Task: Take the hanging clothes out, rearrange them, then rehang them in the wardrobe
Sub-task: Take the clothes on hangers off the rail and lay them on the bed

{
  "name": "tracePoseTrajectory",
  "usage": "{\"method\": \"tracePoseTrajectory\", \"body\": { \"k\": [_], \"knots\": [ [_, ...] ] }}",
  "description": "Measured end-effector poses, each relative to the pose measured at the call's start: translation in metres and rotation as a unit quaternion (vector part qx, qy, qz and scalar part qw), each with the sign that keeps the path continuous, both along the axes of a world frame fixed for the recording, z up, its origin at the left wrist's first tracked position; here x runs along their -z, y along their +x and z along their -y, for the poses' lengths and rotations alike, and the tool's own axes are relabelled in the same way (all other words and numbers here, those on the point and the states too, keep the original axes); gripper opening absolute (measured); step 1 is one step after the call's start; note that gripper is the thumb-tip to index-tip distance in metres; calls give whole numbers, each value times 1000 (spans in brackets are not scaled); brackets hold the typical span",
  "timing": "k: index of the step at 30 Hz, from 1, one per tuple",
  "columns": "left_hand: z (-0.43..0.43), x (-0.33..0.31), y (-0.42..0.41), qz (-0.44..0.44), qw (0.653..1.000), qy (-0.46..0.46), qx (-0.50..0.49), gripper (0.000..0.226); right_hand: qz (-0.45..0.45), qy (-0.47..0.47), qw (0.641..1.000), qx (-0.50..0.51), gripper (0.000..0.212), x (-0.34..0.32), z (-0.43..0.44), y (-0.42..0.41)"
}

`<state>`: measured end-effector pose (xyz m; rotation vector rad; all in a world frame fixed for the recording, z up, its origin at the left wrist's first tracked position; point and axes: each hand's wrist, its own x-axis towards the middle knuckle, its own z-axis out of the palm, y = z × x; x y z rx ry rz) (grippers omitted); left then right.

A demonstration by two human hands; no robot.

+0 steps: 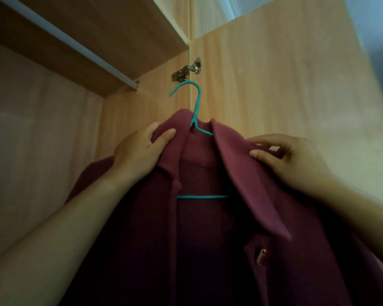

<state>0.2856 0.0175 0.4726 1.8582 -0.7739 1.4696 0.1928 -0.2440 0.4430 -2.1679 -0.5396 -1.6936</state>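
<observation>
A dark maroon coat (208, 239) with wide lapels sits on a teal wire hanger (196, 102), held up in front of the open wardrobe. The hanger's hook is free in the air, below and to the right of the white clothes rail (80, 47). My left hand (139, 151) grips the coat's left shoulder and collar. At the right lapel and shoulder, my right hand (290, 160) pinches the fabric. The hanger's lower bar (202, 197) shows between the coat's open front edges.
The wardrobe's wooden shelf (111, 32) runs above the rail. A metal door hinge (187, 69) sits just above the hook. The open wooden door (285, 74) stands to the right, and the wardrobe's back panel (31, 140) fills the left.
</observation>
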Motion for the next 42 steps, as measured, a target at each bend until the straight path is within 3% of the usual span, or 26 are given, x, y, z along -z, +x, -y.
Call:
{"method": "tracePoseTrajectory", "body": {
  "k": [5,8,12,16,20,28,34,42],
  "knots": [
    [66,43,-66,-18,994,-13,105,60,-39,-1,999,-7,32,43,45,-74],
    [110,65,-112,-34,990,-16,133,55,-18,12,999,28,44,69,77,-127],
    [174,98,-179,-65,988,29,139,47,4,18,995,98,30,102,126,-196],
    [245,145,-231,-113,964,94,222,45,-24,63,983,169,29,152,182,-273],
    [313,212,-279,-185,902,146,361,41,-59,91,949,295,36,216,223,-359],
    [410,338,-386,-336,730,247,541,44,-149,163,874,432,36,328,252,-524],
    [462,374,-437,-407,660,259,576,26,-190,185,836,480,35,347,285,-581],
    [539,454,-422,-499,613,262,554,23,-258,261,823,434,28,422,376,-558]
  ]
}}
